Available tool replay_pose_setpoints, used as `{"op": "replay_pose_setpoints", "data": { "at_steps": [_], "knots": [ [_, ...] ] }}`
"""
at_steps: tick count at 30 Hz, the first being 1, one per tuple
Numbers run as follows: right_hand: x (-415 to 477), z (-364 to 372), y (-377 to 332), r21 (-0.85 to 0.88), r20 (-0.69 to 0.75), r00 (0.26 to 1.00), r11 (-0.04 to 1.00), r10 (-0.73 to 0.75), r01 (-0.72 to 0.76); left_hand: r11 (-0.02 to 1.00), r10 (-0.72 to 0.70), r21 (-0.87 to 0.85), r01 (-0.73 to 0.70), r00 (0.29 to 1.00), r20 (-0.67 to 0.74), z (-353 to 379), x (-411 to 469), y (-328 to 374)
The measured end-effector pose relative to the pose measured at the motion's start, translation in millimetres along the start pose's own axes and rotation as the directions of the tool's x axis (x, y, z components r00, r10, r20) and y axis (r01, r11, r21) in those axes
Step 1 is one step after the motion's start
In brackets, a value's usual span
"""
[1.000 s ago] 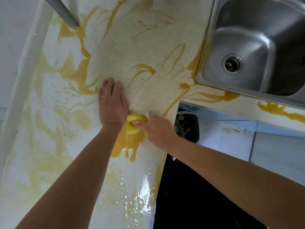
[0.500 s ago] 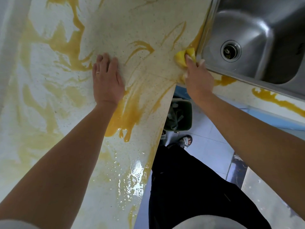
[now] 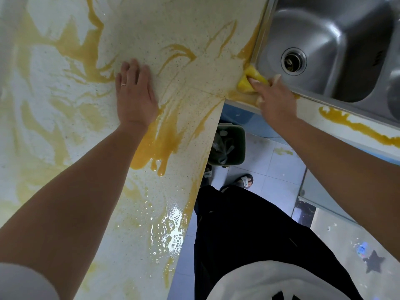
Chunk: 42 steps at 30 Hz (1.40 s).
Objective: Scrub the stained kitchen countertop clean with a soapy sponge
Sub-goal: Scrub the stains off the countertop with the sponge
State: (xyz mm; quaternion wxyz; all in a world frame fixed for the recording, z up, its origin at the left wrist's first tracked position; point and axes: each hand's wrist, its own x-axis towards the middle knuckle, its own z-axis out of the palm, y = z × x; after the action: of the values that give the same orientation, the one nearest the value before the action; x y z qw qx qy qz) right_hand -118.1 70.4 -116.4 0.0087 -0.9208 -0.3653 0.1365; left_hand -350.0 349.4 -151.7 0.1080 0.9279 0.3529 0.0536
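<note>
A stainless steel sink [image 3: 313, 22] was seen at the upper right, with a round drain [image 3: 293, 61] set in its basin, and soft light was reflected from the steel. Part of a second basin [image 3: 394, 87] was cut off by the right edge. Below the sink a blue cabinet front [image 3: 244, 120] was shown. The floor [image 3: 270, 176] was laid with pale grey tiles. A dark green bin [image 3: 243, 146] was stood on it near the cabinet, a yellow splash [image 3: 282, 151] was noted just beside the bin, and a dark star-shaped mark [image 3: 374, 264] was seen well apart.
</note>
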Motion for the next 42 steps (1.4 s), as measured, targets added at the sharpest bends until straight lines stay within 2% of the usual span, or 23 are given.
{"op": "replay_pose_setpoints", "data": {
  "at_steps": [4,8,11,15,19,22,24,27,32,38,42],
  "knots": [
    [-15.1,-3.7,31.6,0.009,-0.018,0.999,0.999,0.031,-0.031,1.000,0.003,0.002,-0.003,1.000,0.001,-0.2,0.4,-0.3],
    [-24.6,-0.6,51.5,-0.125,-0.023,0.999,0.992,-0.035,0.031,0.999,-0.022,-0.033,0.022,1.000,-0.004,-1.4,3.6,2.0],
    [-19.4,-1.5,30.7,-0.077,-0.086,0.995,0.995,0.058,-0.065,0.995,-0.054,-0.080,0.056,0.998,0.026,-12.9,4.1,5.2],
    [-3.5,-2.3,6.1,-0.013,0.000,0.996,0.996,-0.090,0.090,0.993,-0.087,-0.064,0.099,0.982,0.169,-31.3,12.2,16.7],
    [4.2,-6.2,13.8,0.062,0.040,0.997,0.996,-0.062,0.059,0.985,-0.166,0.013,0.171,0.933,0.321,-42.1,28.2,42.1],
    [-16.2,-9.5,48.5,-0.012,0.080,0.994,0.997,-0.071,0.072,0.982,-0.189,0.079,0.172,0.878,0.440,-39.4,33.7,58.8],
    [-32.2,-12.1,78.9,-0.038,0.067,0.998,0.999,-0.022,0.025,0.988,-0.152,0.102,0.116,0.854,0.497,-34.7,35.0,75.2],
    [-68.6,-11.7,131.7,-0.060,0.018,0.995,0.994,0.096,-0.095,0.996,-0.003,0.073,-0.043,0.844,0.536,-23.1,33.4,130.1],
    [-119.3,-15.2,214.0,-0.125,0.015,0.952,0.946,0.305,-0.300,0.955,0.174,0.091,-0.283,0.781,0.599,-5.4,31.7,220.9],
    [-144.7,-17.3,274.6,-0.059,-0.014,0.897,0.895,0.442,-0.442,0.958,0.026,0.202,-0.205,0.762,0.648,1.5,40.3,251.7],
    [-142.6,-13.7,277.1,-0.013,-0.036,0.868,0.868,0.496,-0.497,0.944,-0.028,0.257,-0.205,0.728,0.685,1.7,42.9,258.4]
  ]
}}
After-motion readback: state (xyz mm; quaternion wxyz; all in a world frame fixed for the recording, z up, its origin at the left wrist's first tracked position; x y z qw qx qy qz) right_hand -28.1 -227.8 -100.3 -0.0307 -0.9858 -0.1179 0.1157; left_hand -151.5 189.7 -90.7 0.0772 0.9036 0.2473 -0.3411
